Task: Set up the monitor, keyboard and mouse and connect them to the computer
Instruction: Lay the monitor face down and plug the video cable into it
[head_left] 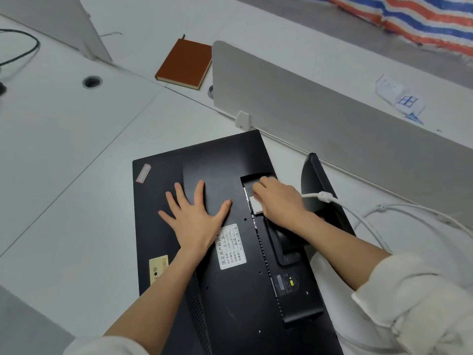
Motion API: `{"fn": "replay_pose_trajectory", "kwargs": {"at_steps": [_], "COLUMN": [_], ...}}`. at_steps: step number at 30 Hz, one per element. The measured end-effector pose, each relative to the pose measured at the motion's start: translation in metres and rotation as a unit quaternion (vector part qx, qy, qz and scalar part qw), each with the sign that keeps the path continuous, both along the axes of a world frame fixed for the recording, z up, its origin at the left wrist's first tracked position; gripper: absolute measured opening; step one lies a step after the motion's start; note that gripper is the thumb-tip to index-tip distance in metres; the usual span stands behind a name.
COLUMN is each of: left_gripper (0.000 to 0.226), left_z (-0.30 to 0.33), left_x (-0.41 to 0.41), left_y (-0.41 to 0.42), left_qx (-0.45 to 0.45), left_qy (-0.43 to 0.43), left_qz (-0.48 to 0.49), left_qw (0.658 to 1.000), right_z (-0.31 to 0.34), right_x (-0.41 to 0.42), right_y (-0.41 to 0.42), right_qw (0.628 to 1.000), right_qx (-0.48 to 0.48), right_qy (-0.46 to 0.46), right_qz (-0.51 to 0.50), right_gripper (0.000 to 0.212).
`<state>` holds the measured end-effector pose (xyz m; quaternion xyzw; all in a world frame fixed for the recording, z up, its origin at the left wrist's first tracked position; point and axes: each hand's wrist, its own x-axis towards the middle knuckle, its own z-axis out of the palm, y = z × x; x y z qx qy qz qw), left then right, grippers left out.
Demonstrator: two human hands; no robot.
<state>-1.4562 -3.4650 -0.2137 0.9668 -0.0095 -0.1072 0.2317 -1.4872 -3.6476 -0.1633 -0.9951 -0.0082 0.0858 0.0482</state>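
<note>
Lying face down on the white desk (64,175), the black monitor (220,290) shows its back panel to the camera, one corner reaching up toward the grey divider panel (332,129). The left hand (194,216) is spread flat on that back panel, fingers straight and fanned wide, thumb out to the side, pressing down and gripping nothing. Over at the recessed port bay near the panel's far edge, the right hand (279,201) has its fingers curled around a white plug (257,207), and the plug sits right at the recess; whether it is fully seated I cannot tell, the hand covers it. A white cable (363,221) runs out from under that wrist, past a thicker collar, and loops off across the desk to the right. Just beyond the right hand, the monitor's black stand base (317,180) sticks up on edge beside the divider. On the panel, a white asset label (231,245) with printed characters lies just beside the left wrist, a yellowish sticker (158,267) sits on the other side of that forearm, and a small pink-edged sticker (143,172) marks the far left corner. Farther back on the desk, well apart from the monitor, rests a brown notebook (185,64), and a black cord (23,49) curls at the far left.
</note>
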Motion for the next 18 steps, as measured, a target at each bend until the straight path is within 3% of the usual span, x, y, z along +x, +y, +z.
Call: {"fn": "replay_pose_trajectory", "kwargs": {"at_steps": [1,3,6,10,16,18], "left_gripper": [0.082,0.082,0.083,0.082,0.082,0.082], "left_z": [0.0,-0.001,-0.001,-0.001,-0.001,-0.001], "left_x": [0.0,-0.001,0.0,0.0,0.0,0.0], "left_y": [0.0,0.001,0.001,0.001,0.002,0.001], "left_qx": [0.0,0.002,0.002,0.002,0.002,0.0], "left_qy": [0.0,-0.001,-0.004,-0.003,-0.002,-0.002], "left_qz": [0.001,0.0,-0.001,-0.003,-0.001,0.001], "left_qw": [1.0,1.0,1.0,1.0,1.0,1.0], "right_z": [-0.003,-0.008,-0.011,-0.007,0.004,0.003], "right_x": [0.0,0.001,0.002,-0.009,-0.017,-0.014], "right_y": [-0.002,-0.005,-0.004,0.0,-0.005,-0.003], "right_qw": [0.999,0.997,0.997,0.999,0.996,0.994], "right_qx": [-0.013,-0.049,-0.066,-0.03,-0.001,-0.028], "right_qy": [-0.023,-0.042,-0.04,0.005,0.076,0.097], "right_qz": [0.026,0.045,0.017,0.011,0.039,0.051], "right_gripper": [0.007,0.024,0.031,0.005,0.044,0.048]}}
